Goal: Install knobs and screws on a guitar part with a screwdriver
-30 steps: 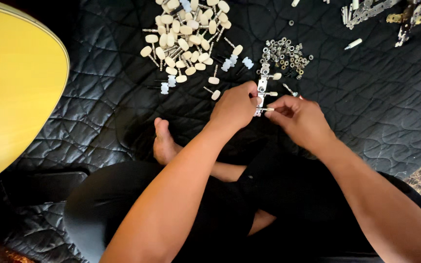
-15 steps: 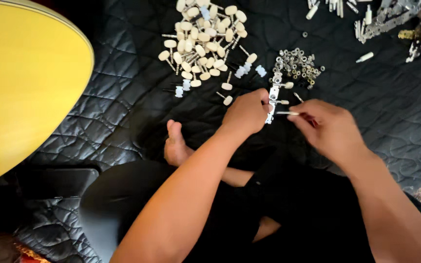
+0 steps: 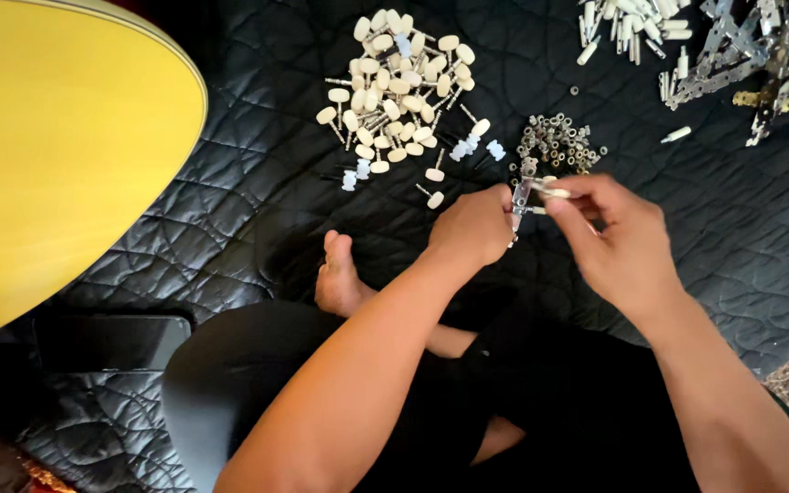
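Observation:
I sit cross-legged on a black quilted mat (image 3: 257,210). My left hand (image 3: 473,225) grips a small perforated metal bracket (image 3: 521,195) held upright between my hands. My right hand (image 3: 615,239) pinches a thin white-tipped pin (image 3: 552,192) and holds it against the top of the bracket. Just beyond my fingers lies a small heap of metal nuts (image 3: 554,144). Further left is a pile of cream round-headed pins (image 3: 401,91), with a few pale blue spacers (image 3: 473,146) beside it.
A large round yellow tabletop (image 3: 57,155) fills the left side. White cylindrical pieces (image 3: 630,23) and a tangle of metal bracket strips (image 3: 743,50) lie at the top right. A dark flat phone (image 3: 111,340) rests by my knee. My bare foot (image 3: 338,278) lies on the mat.
My hands and the bracket sit a little lower and further right in view as my head shifted. My right hand has brought the pin in against the bracket.

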